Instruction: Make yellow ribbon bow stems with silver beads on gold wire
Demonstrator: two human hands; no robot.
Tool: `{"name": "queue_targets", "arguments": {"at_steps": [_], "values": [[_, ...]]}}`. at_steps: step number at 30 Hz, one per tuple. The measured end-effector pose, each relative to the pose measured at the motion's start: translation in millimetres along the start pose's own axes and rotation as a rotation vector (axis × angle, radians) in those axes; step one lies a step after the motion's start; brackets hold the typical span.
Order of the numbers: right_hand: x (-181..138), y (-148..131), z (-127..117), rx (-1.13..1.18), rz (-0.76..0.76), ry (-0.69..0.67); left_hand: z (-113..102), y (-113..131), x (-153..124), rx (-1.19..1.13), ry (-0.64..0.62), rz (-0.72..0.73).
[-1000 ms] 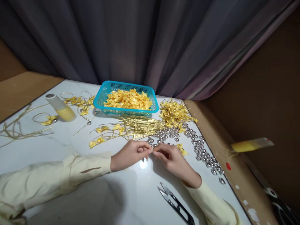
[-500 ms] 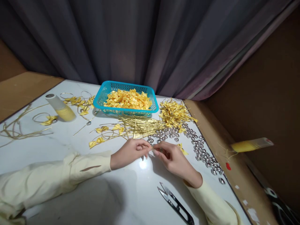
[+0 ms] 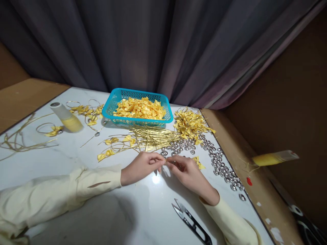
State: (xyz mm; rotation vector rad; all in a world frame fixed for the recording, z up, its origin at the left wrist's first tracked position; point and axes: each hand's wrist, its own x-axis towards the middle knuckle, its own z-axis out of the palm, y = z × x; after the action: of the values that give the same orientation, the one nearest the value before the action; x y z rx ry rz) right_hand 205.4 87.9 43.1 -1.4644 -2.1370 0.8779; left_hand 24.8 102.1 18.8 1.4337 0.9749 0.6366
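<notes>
My left hand (image 3: 142,167) and my right hand (image 3: 187,173) meet fingertip to fingertip above the white table (image 3: 76,156). Both pinch a small, thin gold piece between them, too small to name. Just beyond the fingers lie a bundle of gold wires (image 3: 153,136) and a spread of silver beads (image 3: 219,163). A yellow bow (image 3: 198,162) lies right of my right hand. Both arms wear cream sleeves.
A blue basket (image 3: 112,105) full of yellow bows stands at the back. A heap of bows on wires (image 3: 190,124) lies to its right. Thread snips (image 3: 190,221) lie near the front edge. A yellow bottle (image 3: 66,117), wire rings and bows lie at left. A dark curtain hangs behind.
My right hand's fingers have shifted slightly up and left against the left fingertips. Everything else stays where it was.
</notes>
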Motion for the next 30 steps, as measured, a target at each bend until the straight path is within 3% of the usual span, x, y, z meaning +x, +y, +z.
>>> {"name": "queue_targets", "arguments": {"at_steps": [8,17,23,30], "values": [[-1.0,-0.3,2.7,-0.073,-0.033,0.034,-0.3,1.8,0.2,0.003,0.001,-0.008],[0.5,2.3,5.0,0.029,-0.08,0.033,0.7,-2.4,0.0,0.002,-0.013,0.009],[1.5,3.0,3.2,0.089,-0.027,0.044,0.7,-2.2,0.3,-0.008,-0.018,0.007],[-0.3,-0.5,3.3,0.011,-0.177,-0.036,1.3,-2.4,-0.2,0.013,-0.012,0.012]]}}
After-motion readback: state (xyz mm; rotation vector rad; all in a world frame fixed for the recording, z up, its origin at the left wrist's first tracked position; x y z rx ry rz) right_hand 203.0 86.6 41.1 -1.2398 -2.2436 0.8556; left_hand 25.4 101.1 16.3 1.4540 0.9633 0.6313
